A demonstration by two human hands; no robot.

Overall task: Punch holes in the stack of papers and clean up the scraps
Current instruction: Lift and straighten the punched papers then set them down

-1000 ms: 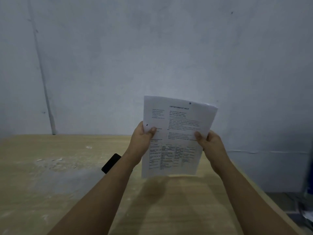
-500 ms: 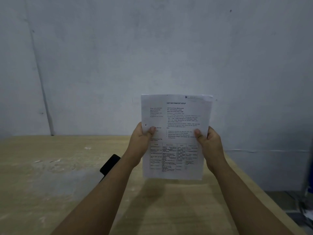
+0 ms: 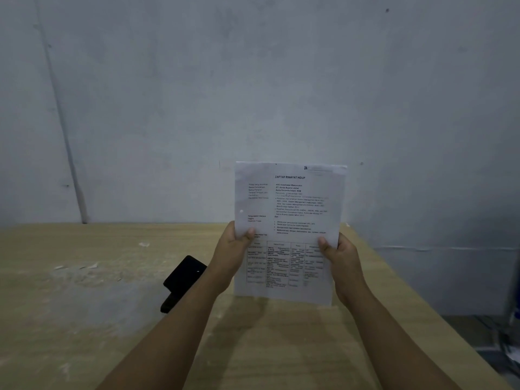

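I hold a stack of printed white papers (image 3: pixel 289 209) upright above the wooden table (image 3: pixel 84 305), its printed face toward me. My left hand (image 3: pixel 232 254) grips its left edge with the thumb on the front. My right hand (image 3: pixel 340 263) grips the right edge the same way. A punched hole shows near the left margin of the top sheet. A black hole punch (image 3: pixel 181 280) lies on the table just left of my left forearm, partly hidden by it. Small white paper scraps (image 3: pixel 90 266) lie on the table's left part.
A grey-white wall (image 3: pixel 253 94) rises directly behind the table's far edge. The table's right edge runs diagonally down to the lower right, with floor and some clutter (image 3: pixel 503 347) beyond it. A pale dusty patch covers the table's left area.
The stack has turned from tilted to nearly straight upright and shifted slightly left. Both hands keep their grip on its sides.
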